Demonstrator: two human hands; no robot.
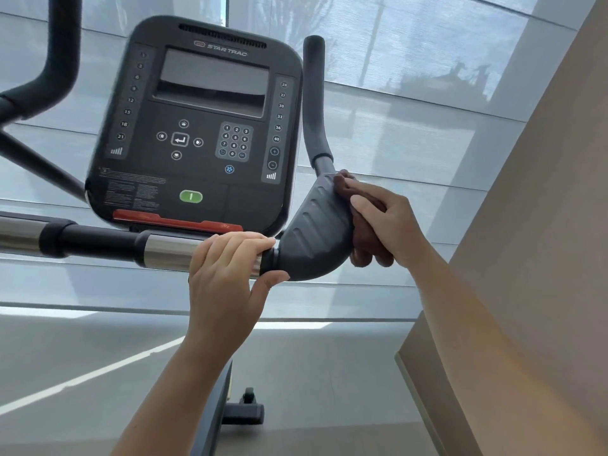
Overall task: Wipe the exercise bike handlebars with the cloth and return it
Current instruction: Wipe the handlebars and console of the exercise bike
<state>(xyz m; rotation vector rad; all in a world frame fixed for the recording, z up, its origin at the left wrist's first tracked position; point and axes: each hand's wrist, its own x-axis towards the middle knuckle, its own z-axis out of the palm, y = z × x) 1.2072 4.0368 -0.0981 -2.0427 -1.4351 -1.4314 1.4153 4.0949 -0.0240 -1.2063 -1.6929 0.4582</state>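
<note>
Plainly the wiping is mid-way, not finished. At far left the left handlebar grip (62,44) rises with no cloth near it; whether it has been wiped cannot be told. The console (197,126) sits in the middle. Below it the left hand (227,274) wraps fingers and thumb round the shiny crossbar (164,250). Just right, the brown cloth (365,238) lies bunched against the outer edge of the grey elbow pad (312,235), clutched there by the right hand (385,222). The right handlebar grip (314,93) above and the cloth's return look left to do.
</note>
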